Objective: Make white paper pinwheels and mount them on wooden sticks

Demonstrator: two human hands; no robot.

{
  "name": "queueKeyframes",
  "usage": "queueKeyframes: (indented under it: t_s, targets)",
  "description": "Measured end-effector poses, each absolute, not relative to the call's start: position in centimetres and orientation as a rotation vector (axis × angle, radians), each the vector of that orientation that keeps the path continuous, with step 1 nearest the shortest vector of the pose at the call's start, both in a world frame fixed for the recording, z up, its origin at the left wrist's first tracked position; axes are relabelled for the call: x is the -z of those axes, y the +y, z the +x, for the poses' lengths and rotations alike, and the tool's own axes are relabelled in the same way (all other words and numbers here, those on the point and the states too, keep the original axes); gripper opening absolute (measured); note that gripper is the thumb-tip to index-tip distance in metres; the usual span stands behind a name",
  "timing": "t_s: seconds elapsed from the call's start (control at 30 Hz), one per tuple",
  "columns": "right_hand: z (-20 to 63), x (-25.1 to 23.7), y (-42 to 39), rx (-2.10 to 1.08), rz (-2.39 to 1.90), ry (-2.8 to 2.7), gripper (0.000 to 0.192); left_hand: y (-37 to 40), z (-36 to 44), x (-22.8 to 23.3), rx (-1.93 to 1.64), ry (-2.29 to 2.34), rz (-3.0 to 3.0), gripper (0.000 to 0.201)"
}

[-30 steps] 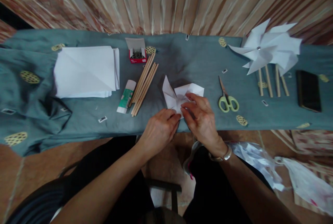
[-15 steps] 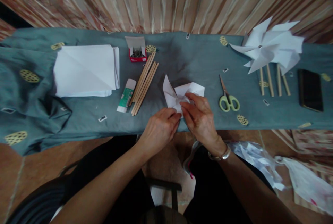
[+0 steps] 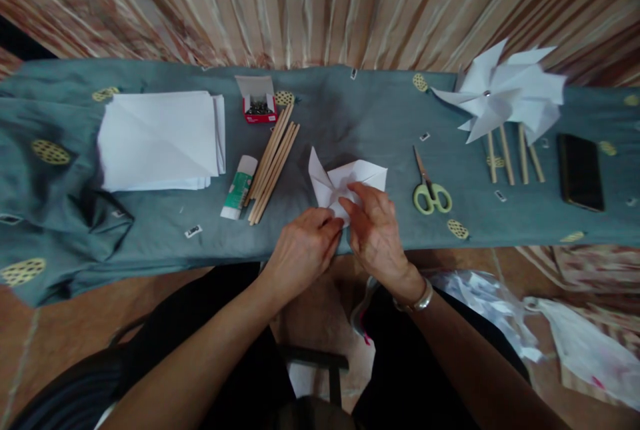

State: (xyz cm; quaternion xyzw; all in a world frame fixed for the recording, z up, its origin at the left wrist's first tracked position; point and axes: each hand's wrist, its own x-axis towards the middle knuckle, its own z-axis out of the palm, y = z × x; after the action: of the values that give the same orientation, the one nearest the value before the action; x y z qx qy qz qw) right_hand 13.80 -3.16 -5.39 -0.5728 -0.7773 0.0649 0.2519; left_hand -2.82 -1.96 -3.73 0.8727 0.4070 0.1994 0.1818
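A white paper pinwheel [image 3: 361,170], partly folded with points standing up, lies near the table's front edge. My left hand [image 3: 307,240] grips its near left edge with fingers pressed together. Over its right side, my right hand [image 3: 377,233] has thumb and index finger on the paper near the middle; the fingertips partly cover the folds. To the left lie several wooden sticks [image 3: 274,167] and a green and white glue stick [image 3: 239,188]. Scissors with light green handles [image 3: 433,198] rest to the right of my right hand.
A stack of white paper [image 3: 157,140] lies at the left. Behind the sticks is an open red box of pins [image 3: 260,110]. Finished pinwheels [image 3: 525,87] on sticks and a black phone [image 3: 580,172] lie at the right. Plastic bags [image 3: 590,343] are on the floor.
The view has shifted slightly, so the table items appear a little further left. Both hands stay on the paper pinwheel, with only small finger movement.
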Motion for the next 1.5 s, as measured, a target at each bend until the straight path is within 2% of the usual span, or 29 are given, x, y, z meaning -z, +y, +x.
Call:
queueKeyframes:
  t_s: [0.23,0.73,0.97,1.3,1.5]
  targets:
    - [13.9,6.0,-3.0,-0.105,-1.513,-2.201,0.036,-1.8,-2.8,3.7,-0.617,1.144,2.430,0.016]
    - [12.6,5.1,-3.0,0.085,-1.578,-2.355,0.032,0.6,-5.4,3.2,-0.923,1.282,2.408,0.022]
    - [13.0,4.8,-3.0,-0.020,-1.550,-2.339,0.037,1.1,-4.9,3.4,-0.908,1.297,2.389,0.022]
    - [15.0,3.5,-2.9,-0.388,-1.467,-2.037,0.040,1.4,-5.3,3.4,-0.938,1.316,2.328,0.022]
    - [17.1,3.6,-1.2,-0.209,-1.578,-1.922,0.040,1.0,-5.2,3.3,-0.994,1.299,2.367,0.023]
